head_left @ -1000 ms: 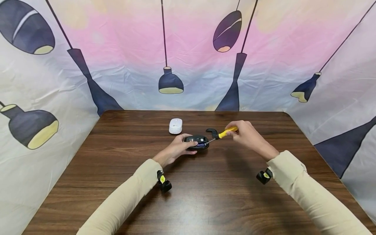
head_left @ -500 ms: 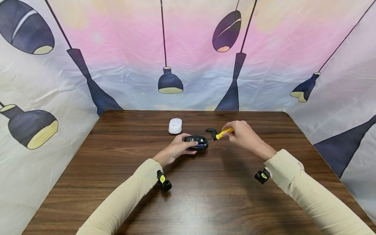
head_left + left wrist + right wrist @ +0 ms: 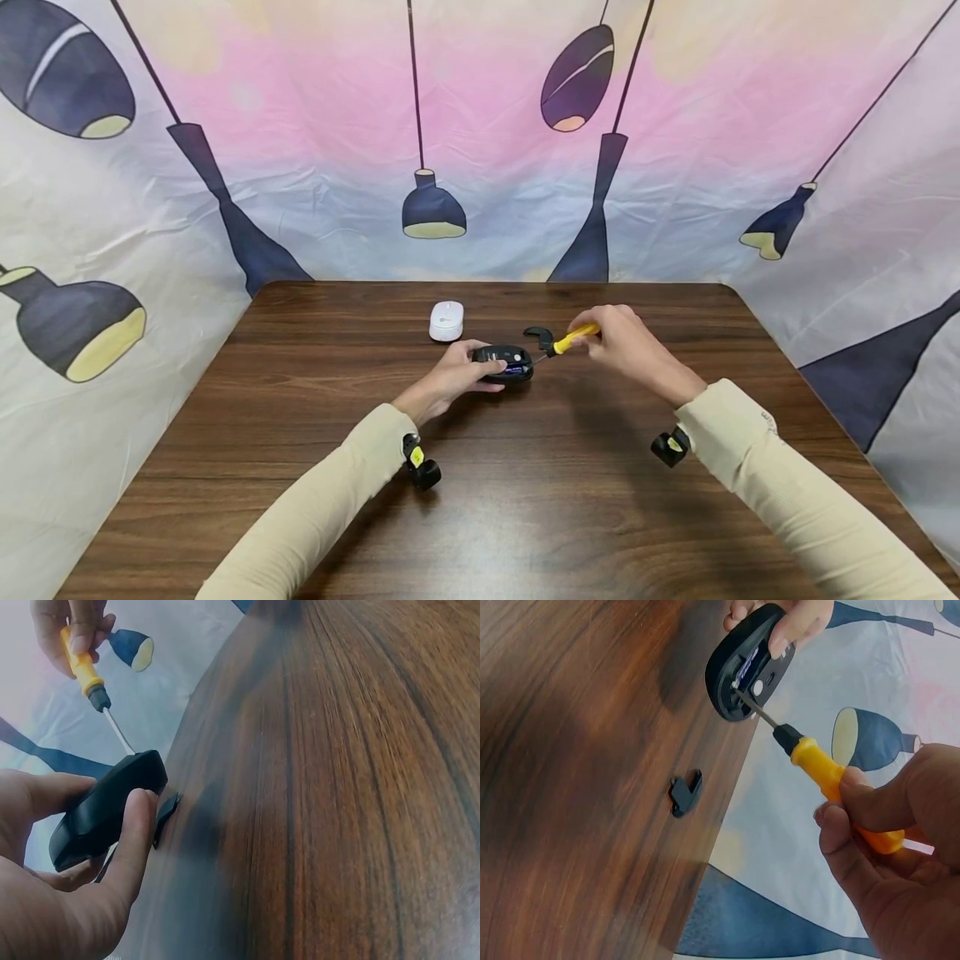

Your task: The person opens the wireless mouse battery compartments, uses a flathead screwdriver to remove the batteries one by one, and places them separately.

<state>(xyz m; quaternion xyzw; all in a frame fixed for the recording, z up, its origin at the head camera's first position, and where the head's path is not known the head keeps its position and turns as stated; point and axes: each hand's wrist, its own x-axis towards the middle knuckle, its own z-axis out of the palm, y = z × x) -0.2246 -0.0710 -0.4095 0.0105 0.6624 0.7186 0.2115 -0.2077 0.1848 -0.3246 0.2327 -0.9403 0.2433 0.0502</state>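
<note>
My left hand grips a black computer mouse, its underside turned up and its battery compartment uncovered. A blue battery lies in that compartment. My right hand pinches the yellow handle of a screwdriver between thumb and fingers. The metal shaft slants down to the mouse, its tip inside the compartment at the end of the battery. In the left wrist view, the mouse sits between thumb and fingers, clear above the table. The black battery cover lies loose on the table beyond the mouse.
A white computer mouse stands on the brown wooden table, behind my left hand. A patterned cloth with printed lamps hangs right behind the table's far edge and along both sides.
My right hand has moved slightly left and toward the black mouse with the screwdriver, mostly in the first half second. My left hand stays nearly still, still holding the mouse.
</note>
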